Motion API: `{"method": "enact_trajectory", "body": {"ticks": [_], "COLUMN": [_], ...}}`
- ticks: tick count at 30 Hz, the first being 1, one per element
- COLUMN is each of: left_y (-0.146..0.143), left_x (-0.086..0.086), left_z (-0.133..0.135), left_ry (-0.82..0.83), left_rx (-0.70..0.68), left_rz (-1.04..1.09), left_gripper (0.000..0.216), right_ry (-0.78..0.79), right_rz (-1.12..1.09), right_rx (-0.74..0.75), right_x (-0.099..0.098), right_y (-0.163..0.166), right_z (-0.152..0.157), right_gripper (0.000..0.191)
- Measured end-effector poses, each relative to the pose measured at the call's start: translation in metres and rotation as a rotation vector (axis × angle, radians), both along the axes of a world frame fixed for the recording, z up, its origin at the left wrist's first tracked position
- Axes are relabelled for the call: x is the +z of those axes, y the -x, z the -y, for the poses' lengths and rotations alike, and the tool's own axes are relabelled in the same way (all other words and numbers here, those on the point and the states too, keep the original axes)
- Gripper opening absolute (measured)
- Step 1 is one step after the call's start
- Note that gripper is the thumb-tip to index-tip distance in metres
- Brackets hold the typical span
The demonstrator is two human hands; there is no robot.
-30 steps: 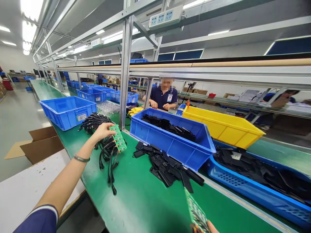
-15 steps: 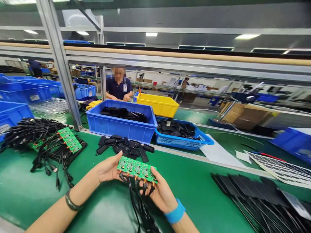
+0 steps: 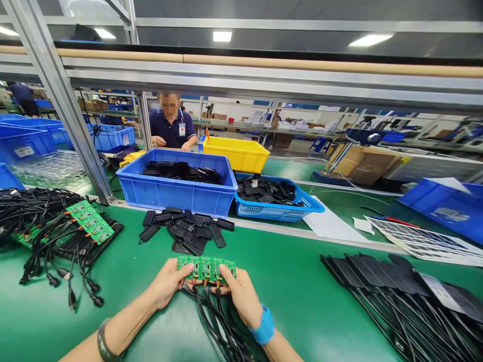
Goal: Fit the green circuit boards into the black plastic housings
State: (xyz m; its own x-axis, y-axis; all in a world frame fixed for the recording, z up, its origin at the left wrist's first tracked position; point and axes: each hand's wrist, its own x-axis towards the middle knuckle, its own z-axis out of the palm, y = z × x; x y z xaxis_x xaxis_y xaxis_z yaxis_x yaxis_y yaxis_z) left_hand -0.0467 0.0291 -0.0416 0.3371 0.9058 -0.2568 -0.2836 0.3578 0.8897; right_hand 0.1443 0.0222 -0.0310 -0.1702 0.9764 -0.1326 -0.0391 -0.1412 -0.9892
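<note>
A narrow green circuit board (image 3: 206, 267) is held level over the green belt, gripped at both ends. My left hand (image 3: 169, 284) pinches its left end and my right hand (image 3: 240, 295) pinches its right end. Several black cables (image 3: 218, 322) hang from the board's near edge and trail toward me between my wrists. Just beyond the board lies a small heap of black plastic parts (image 3: 186, 229). Far to the left, another green board (image 3: 89, 221) rests on a tangle of black cables (image 3: 41, 221).
A blue bin (image 3: 177, 193) of black parts, a blue basket (image 3: 277, 210) and a yellow bin (image 3: 236, 154) stand behind the belt. A person in a dark shirt (image 3: 171, 128) works opposite. Flat black pieces (image 3: 396, 291) lie at the right, beside printed sheets (image 3: 418, 241). A metal post (image 3: 64, 105) rises at left.
My left hand left the cable pile at the left and joined my right hand on the board. My view swung right and down, and the board came lower and level.
</note>
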Motion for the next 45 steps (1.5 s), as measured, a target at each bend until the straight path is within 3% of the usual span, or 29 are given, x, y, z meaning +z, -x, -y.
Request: {"method": "enact_trajectory", "body": {"ticks": [3,8,14,21,32,41,45], "left_y": [-0.002,-0.007,-0.01,-0.025,-0.033,-0.04,-0.035], "left_x": [0.002,0.004,0.004,-0.002,-0.004,0.005,0.001], "left_z": [0.0,0.004,0.005,0.013,0.014,0.018,0.009], "left_ry": [-0.013,-0.096,-0.158,-0.327,-0.449,-0.491,-0.239], "left_rx": [0.031,0.041,0.028,0.216,0.251,0.274,0.273], "left_rz": [-0.01,-0.073,-0.134,-0.315,-0.365,-0.359,-0.16], "left_gripper": [0.048,0.048,0.044,0.041,0.042,0.037,0.045], "right_ry": [-0.033,-0.164,-0.013,-0.092,-0.149,-0.211,0.004], "right_rz": [0.042,0.244,-0.115,-0.026,-0.031,0.052,-0.207], "right_rx": [-0.02,-0.237,-0.036,-0.2,-0.27,-0.388,-0.353], "right_x": [-0.004,-0.011,-0.016,-0.026,-0.025,-0.026,-0.025], "right_y": [0.001,-0.002,0.002,0.006,0.007,0.006,0.004], "right_z": [0.0,-0.004,-0.007,-0.005,-0.003,-0.01,-0.013], "right_gripper": [0.055,0.057,0.036,0.033,0.031,0.033,0.04]}}
